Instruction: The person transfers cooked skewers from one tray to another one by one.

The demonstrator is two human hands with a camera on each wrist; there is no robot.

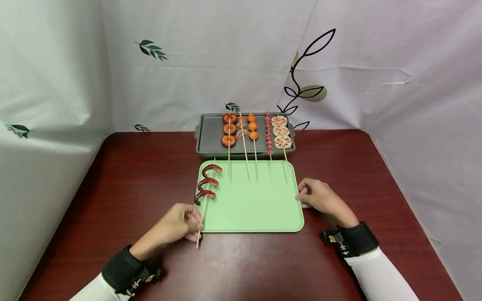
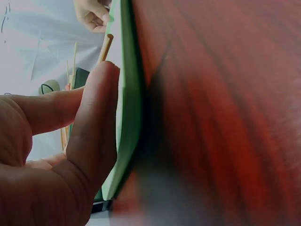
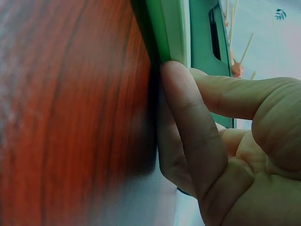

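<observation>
My left hand [image 1: 180, 223] pinches the lower stick of a tentacle skewer [image 1: 208, 182] between thumb and fingers. Three curled, dark red pieces sit on that stick, which slants over the left edge of a light green tray [image 1: 256, 209]. In the left wrist view the stick's blunt end [image 2: 109, 37] pokes out past a fingertip, close by the tray's side. On the opposite side, my right hand [image 1: 320, 195] grips the tray's right rim. Seen from the right wrist, thumb and fingers [image 3: 195, 122] meet at the green rim [image 3: 175, 37].
Behind the tray stands a dark grey grill pan [image 1: 211, 131]. Several skewers lie across it, among them mushroom slices [image 1: 229, 129], orange balls [image 1: 253, 125] and lotus root slices [image 1: 281, 131], their sticks reaching over the tray. A patterned white cloth [image 1: 226, 62] encloses the reddish wooden table [image 1: 143, 175].
</observation>
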